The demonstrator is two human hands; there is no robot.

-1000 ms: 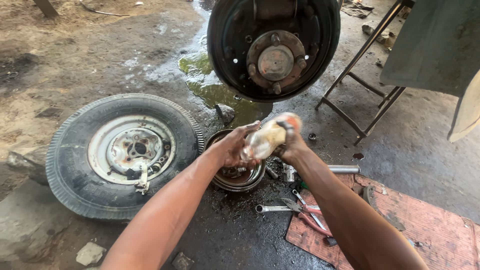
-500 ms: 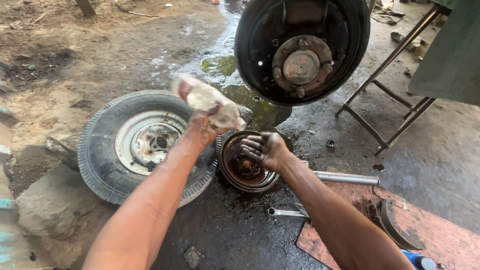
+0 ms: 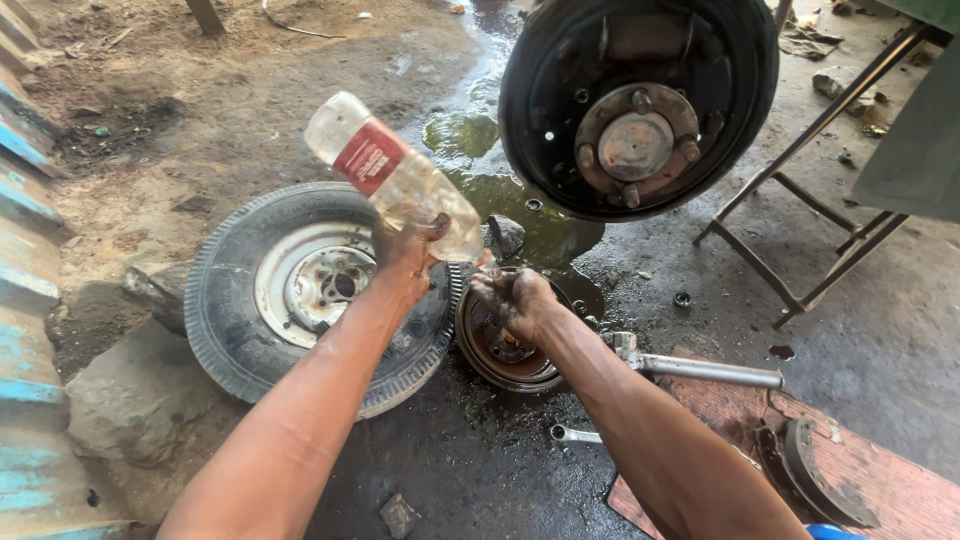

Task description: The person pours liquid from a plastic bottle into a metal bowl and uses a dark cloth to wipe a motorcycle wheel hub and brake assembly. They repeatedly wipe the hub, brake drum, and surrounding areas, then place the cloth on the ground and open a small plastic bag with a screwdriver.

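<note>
While the left hand (image 3: 405, 245) keeps its grip clamped round the lower end of a clear plastic bottle (image 3: 392, 176) with a red label, the bottle tilts neck-down toward the right hand (image 3: 515, 298). That right hand is cupped loosely just under the bottle's mouth, fingers partly curled and clamped on nothing, above a rusty brake drum (image 3: 505, 350) lying on the wet, oily ground. Just left of the drum lies a wheel with tyre (image 3: 300, 290). Behind them hangs the exposed hub assembly (image 3: 638, 105). A metal wrench (image 3: 700, 370) lies beside the right forearm, near a reddish board (image 3: 880, 480).
</note>
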